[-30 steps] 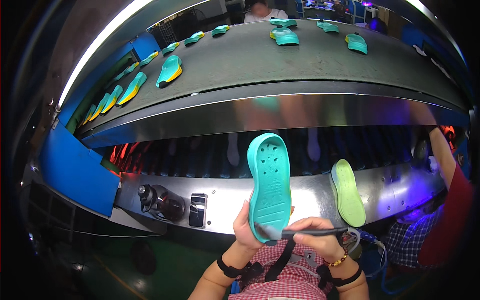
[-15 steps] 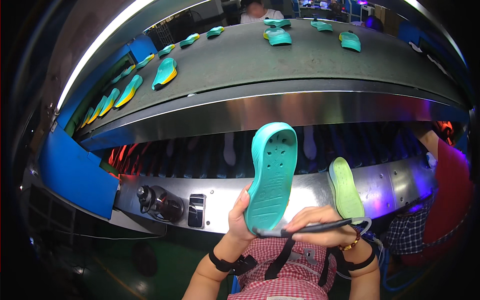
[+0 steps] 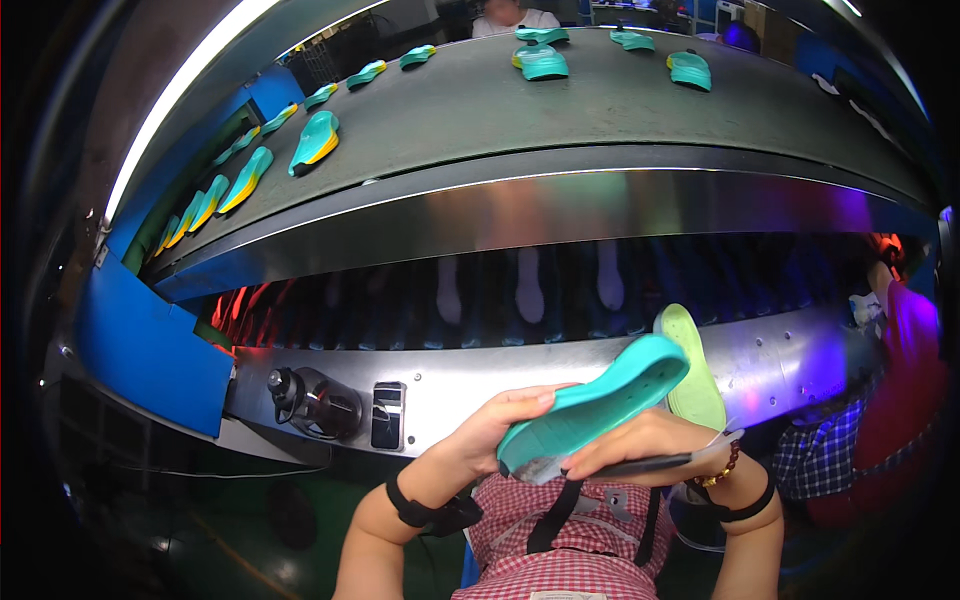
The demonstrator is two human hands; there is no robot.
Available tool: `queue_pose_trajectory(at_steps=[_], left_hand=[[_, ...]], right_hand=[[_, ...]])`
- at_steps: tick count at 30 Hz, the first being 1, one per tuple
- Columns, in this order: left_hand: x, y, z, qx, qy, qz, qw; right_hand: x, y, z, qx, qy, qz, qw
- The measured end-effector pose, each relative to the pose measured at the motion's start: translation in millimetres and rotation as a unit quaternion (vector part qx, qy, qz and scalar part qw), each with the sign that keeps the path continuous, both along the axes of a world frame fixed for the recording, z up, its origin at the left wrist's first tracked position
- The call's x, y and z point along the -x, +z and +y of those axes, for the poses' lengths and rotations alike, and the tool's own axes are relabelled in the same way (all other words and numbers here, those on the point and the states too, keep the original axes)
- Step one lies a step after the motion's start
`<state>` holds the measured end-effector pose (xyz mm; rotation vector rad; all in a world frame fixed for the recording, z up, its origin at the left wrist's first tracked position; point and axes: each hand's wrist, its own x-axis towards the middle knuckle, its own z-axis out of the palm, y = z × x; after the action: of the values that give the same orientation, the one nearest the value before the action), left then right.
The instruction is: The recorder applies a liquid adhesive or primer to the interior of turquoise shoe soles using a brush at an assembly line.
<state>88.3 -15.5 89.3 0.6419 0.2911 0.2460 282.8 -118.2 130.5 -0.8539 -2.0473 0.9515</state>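
- Left hand (image 3: 500, 425) grips the teal shoe sole (image 3: 595, 400) at its near end, tilting it so one face is reachable.
- Right hand (image 3: 640, 445), just beneath the sole, clenches a dark brush (image 3: 640, 465) against it.
- Green sole (image 3: 690, 370) leans behind, right.
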Motion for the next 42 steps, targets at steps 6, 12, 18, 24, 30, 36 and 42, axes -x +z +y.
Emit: queue_pose_trajectory(at_steps=[6,12,18,24,30,36,42], left_hand=[[4,3,0,0.013,-0.032,0.065,0.997],[9,-2,-1,-0.048,-0.021,0.127,0.991],[12,-1,4,-0.092,-0.011,0.157,0.983],[-3,-16,-8,0.068,0.037,0.006,0.997],[-16,-28,-13,0.105,0.077,-0.034,0.991],[-20,-50,-13,0.133,0.11,-0.047,0.984],[-33,-51,-19,0.111,0.123,-0.018,0.986]], right_hand=[[-12,7,1,0.023,0.021,-0.056,0.998],[-21,14,-6,0.031,0.028,-0.194,0.98],[-37,6,-8,0.039,-0.02,-0.226,0.973],[-9,-11,-10,0.227,-0.138,0.073,0.961],[-20,-45,-3,0.206,-0.247,0.212,0.923],[-25,-64,2,0.148,-0.343,0.268,0.888],[-22,-93,10,-0.034,-0.515,0.163,0.841]])
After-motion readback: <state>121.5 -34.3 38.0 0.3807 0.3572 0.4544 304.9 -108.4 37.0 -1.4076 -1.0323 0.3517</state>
